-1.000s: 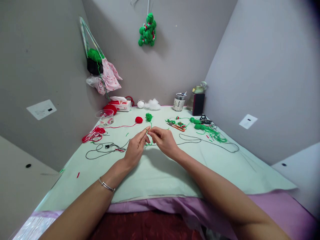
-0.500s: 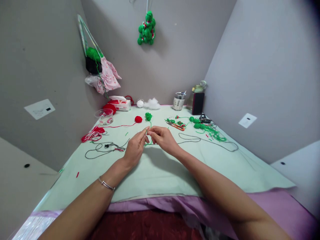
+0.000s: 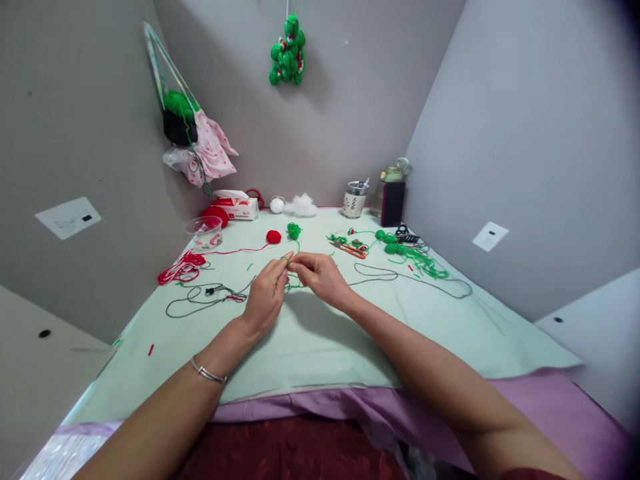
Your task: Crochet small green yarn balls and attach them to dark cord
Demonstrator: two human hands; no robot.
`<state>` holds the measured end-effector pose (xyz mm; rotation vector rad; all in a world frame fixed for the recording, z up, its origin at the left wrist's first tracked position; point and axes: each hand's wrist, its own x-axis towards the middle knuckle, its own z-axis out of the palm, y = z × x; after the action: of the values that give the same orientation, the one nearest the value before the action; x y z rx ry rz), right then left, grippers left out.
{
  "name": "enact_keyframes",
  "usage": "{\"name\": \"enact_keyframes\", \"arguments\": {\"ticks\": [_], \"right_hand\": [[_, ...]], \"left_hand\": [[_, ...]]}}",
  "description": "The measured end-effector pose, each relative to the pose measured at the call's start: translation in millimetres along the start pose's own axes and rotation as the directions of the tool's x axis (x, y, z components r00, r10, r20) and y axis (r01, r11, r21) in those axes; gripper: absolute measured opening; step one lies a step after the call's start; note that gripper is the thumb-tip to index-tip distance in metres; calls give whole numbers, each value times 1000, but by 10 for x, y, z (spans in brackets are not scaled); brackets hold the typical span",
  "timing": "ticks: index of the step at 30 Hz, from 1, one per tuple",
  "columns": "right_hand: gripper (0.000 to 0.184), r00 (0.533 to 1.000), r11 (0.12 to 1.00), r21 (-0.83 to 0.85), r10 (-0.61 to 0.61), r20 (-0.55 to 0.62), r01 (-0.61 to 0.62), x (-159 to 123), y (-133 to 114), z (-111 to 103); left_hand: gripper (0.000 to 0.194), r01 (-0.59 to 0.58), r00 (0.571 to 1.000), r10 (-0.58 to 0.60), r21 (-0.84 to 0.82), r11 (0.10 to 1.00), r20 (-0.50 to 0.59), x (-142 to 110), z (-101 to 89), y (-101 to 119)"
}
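Note:
Near the middle of the table my left hand and my right hand meet at the fingertips. Green yarn runs from a small green yarn bundle down to my fingers, and a strand of it loops over my left index finger. Both hands are closed on the yarn in a pinch; any hook or small piece between the fingertips is too hidden to make out. More green strands hang just under my hands. A red yarn ball lies beyond my left hand.
Orange-handled snips, green crocheted balls and black scissors lie to the right. Red yarn, a plastic tub and a dark cord are left. A tissue box and a pen can stand behind.
The view has shifted slightly, so everything sits a little further left. My hands remain together on the green yarn, with only small finger movements.

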<state>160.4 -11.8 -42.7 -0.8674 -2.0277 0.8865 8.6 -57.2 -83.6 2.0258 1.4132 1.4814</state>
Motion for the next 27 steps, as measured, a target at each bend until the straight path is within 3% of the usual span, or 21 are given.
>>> {"name": "enact_keyframes", "arguments": {"ticks": [8, 15, 27], "right_hand": [[23, 999, 999, 46, 21, 24, -22, 40, 62, -2], [23, 997, 988, 139, 53, 55, -61, 45, 28, -5], [25, 993, 971, 218, 82, 79, -97, 46, 25, -9]], "left_hand": [[39, -51, 997, 58, 137, 989, -51, 26, 10, -13], [41, -64, 997, 76, 312, 948, -24, 41, -26, 13], [45, -49, 999, 46, 351, 935, 19, 52, -43, 34]]}}
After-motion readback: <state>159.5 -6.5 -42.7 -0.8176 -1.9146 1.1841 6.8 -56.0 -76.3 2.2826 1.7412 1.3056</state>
